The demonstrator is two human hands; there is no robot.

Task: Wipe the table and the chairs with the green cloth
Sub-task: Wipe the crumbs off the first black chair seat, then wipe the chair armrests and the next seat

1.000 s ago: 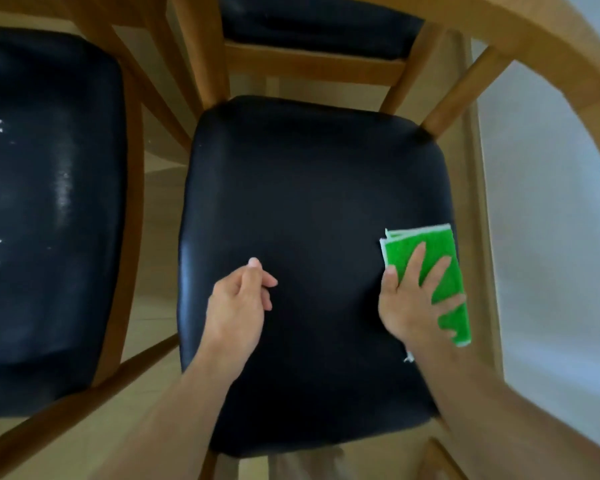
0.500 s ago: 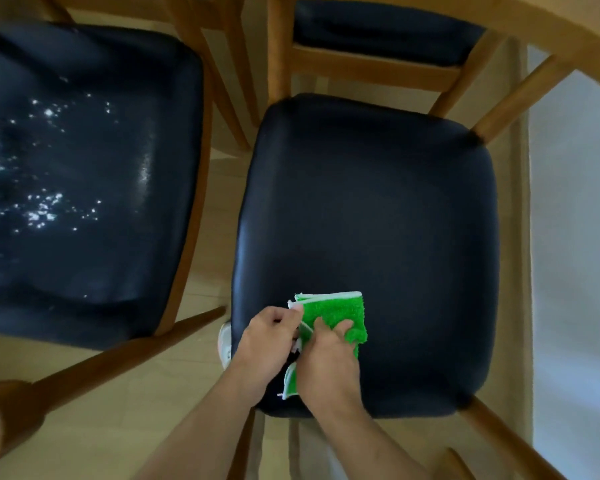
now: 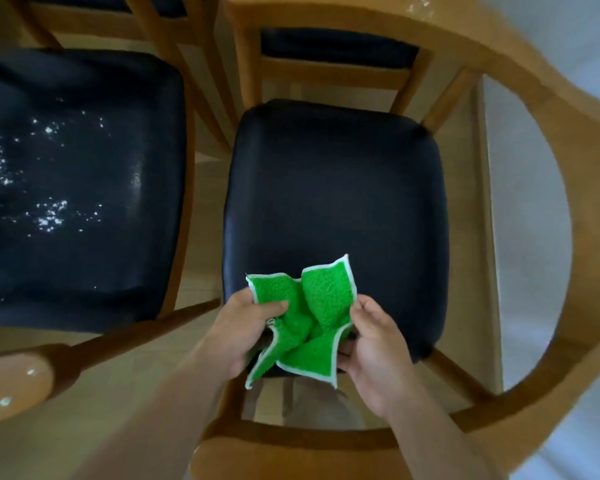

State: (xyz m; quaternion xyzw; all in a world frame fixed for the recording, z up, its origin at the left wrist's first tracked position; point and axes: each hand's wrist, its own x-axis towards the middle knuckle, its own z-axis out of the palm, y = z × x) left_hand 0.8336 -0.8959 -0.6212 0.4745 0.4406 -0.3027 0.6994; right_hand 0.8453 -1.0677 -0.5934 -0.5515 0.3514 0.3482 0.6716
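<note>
The green cloth [image 3: 312, 317], white-edged, is held crumpled above the near edge of the black-seated wooden chair [image 3: 333, 202]. The left chair [image 3: 66, 188] carries white specks, possibly crumbs.

Pale wooden floor [image 3: 205, 161] under the furniture, light grey-white surface [image 3: 527, 237] at right, daylight glinting on glossy varnished wood, a curved wooden rail [image 3: 568, 306] sweeping round the right side, soft even brightness throughout
</note>
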